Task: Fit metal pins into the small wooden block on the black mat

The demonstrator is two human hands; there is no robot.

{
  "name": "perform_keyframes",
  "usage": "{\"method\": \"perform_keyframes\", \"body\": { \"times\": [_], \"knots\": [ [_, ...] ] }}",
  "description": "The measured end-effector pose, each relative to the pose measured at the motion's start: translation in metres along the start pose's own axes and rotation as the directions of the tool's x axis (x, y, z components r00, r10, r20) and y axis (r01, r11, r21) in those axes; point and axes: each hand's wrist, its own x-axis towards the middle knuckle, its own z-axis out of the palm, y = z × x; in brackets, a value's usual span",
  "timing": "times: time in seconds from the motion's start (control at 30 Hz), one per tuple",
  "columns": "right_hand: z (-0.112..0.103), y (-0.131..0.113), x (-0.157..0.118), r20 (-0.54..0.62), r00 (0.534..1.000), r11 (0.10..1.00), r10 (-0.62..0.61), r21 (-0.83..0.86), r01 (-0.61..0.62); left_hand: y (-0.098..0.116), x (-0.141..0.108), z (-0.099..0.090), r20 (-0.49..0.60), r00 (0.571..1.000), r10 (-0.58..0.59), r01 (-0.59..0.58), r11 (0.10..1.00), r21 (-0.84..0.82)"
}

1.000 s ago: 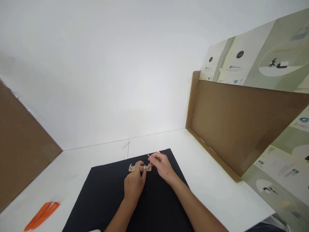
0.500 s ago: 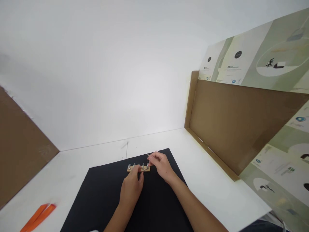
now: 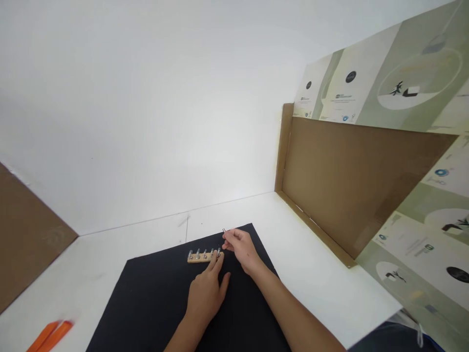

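Note:
A narrow light wooden strip (image 3: 195, 259) with several upright metal pins lies near the far side of a black mat (image 3: 157, 293). My left hand (image 3: 205, 293) rests its outstretched fingertips on the strip's right end, its thumb spread away over the mat. Beyond the strip's right end, my right hand (image 3: 240, 249) is closed in a pinch just above the mat. A thin, short metal piece (image 3: 223, 230) sticks up from between its thumb and fingers; its lower part is hidden.
An orange two-armed object (image 3: 51, 336) lies on the white table (image 3: 91, 281) at lower left, partly out of view. A brown cardboard panel (image 3: 32, 239) stands at left, and a cardboard side with printed sheets (image 3: 366, 181) at right. A white wall (image 3: 164, 107) closes the back.
My left fingers have shifted from the middle of the strip to its right end, and the thumb has come away from it. My right hand still pinches the metal piece. The view has turned slightly.

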Motion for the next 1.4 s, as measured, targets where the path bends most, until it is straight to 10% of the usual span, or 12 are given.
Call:
{"method": "perform_keyframes", "body": {
  "times": [0.7,1.17,1.4],
  "knots": [
    [-0.002,0.009,0.004,-0.057,0.967,0.960,0.246,0.153,-0.235,-0.011,0.000,0.000,-0.088,0.995,-0.041,0.005,0.927,-0.375],
    [0.001,0.005,0.001,0.001,0.999,0.995,0.049,0.091,-0.049,-0.011,0.008,-0.014,-0.140,0.962,-0.234,-0.030,0.420,-0.907],
    [0.004,0.003,-0.002,0.028,0.999,0.994,0.027,0.107,-0.030,-0.010,0.008,-0.014,-0.147,0.957,-0.250,-0.030,0.417,-0.909]
  ]
}}
